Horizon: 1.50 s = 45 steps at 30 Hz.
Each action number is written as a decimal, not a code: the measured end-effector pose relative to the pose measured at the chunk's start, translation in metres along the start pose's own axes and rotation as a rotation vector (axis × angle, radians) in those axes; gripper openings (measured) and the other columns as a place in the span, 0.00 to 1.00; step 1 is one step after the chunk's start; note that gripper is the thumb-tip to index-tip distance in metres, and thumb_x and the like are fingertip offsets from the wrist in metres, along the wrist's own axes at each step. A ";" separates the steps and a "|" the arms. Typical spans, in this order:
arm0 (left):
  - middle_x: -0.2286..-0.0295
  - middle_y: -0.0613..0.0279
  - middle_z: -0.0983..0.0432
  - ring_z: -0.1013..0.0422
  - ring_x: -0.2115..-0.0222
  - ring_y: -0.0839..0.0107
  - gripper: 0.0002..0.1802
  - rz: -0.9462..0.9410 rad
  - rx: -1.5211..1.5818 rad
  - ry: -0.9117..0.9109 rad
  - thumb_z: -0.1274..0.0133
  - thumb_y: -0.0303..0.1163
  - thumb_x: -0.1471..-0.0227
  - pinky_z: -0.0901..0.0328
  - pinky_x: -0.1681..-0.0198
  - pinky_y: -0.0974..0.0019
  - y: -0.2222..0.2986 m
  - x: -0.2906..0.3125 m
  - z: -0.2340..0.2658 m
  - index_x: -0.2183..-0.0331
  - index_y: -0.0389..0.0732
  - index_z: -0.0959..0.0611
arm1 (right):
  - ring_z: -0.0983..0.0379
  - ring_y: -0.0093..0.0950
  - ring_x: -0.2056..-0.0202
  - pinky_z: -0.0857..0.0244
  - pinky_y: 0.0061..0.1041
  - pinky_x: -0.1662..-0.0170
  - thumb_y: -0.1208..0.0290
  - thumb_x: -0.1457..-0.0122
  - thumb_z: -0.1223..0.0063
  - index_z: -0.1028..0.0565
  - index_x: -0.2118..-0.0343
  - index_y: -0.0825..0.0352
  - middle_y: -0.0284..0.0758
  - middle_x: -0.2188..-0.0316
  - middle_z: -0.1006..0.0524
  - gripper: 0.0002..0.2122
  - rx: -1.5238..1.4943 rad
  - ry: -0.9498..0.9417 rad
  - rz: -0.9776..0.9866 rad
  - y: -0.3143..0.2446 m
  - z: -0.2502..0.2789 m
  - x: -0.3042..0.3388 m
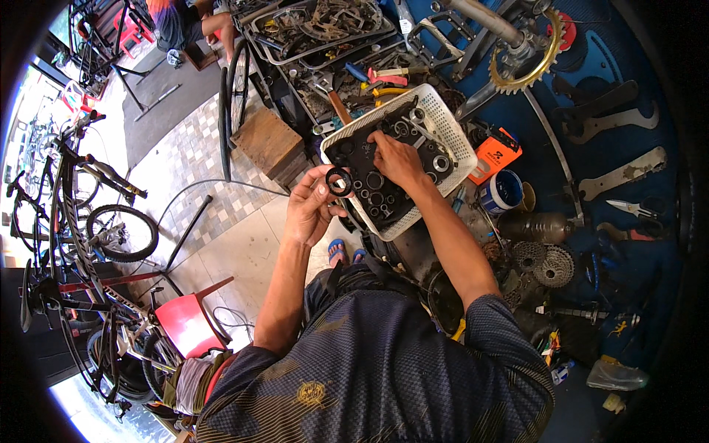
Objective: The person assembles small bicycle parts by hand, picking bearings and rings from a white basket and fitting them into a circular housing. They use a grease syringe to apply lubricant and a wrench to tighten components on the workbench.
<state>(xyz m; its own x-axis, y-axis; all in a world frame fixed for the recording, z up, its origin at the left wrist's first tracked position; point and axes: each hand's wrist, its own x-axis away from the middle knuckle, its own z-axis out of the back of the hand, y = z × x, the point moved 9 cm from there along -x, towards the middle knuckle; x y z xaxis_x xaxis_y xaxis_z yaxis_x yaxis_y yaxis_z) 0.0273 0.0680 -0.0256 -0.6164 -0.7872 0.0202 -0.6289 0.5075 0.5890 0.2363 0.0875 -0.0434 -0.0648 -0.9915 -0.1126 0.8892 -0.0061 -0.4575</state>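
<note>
My left hand [309, 207] pinches a black ring [339, 181], like a bearing or spacer, by its edge. It holds the ring up just off the near left corner of a white perforated basket [461, 134]. Over the basket, my right hand [399, 161] has its index finger stretched down to the dark parts inside, the other fingers loosely bent. Nothing shows in its grasp, though the palm side is hidden. Several metal rings [375, 180], round collars and small bike parts lie on the basket's dark bottom.
Behind the basket, a tray [325, 33] of greasy parts sits on the cluttered bench. A crank with a golden chainring [528, 55] juts in at upper right. Sprocket cassettes [554, 266] and a blue-white tub [502, 190] lie right. A wooden box [267, 146] stands left.
</note>
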 end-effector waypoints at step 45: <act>0.55 0.56 0.23 0.21 0.57 0.67 0.17 0.034 -0.250 0.067 0.43 0.20 0.39 0.17 0.59 0.60 -0.005 -0.011 -0.012 0.48 0.36 0.23 | 0.19 0.38 0.70 0.26 0.38 0.68 0.75 0.44 0.39 0.31 0.49 0.62 0.34 0.70 0.19 0.20 -0.226 0.082 0.228 -0.121 0.084 0.033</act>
<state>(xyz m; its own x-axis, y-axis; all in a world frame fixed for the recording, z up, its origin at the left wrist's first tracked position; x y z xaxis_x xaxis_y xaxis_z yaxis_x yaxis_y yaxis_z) 0.0429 0.0704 -0.0189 -0.5970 -0.7969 0.0920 -0.4667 0.4383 0.7681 0.1647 0.0446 0.0820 0.0798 -0.9503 -0.3009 0.7625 0.2527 -0.5957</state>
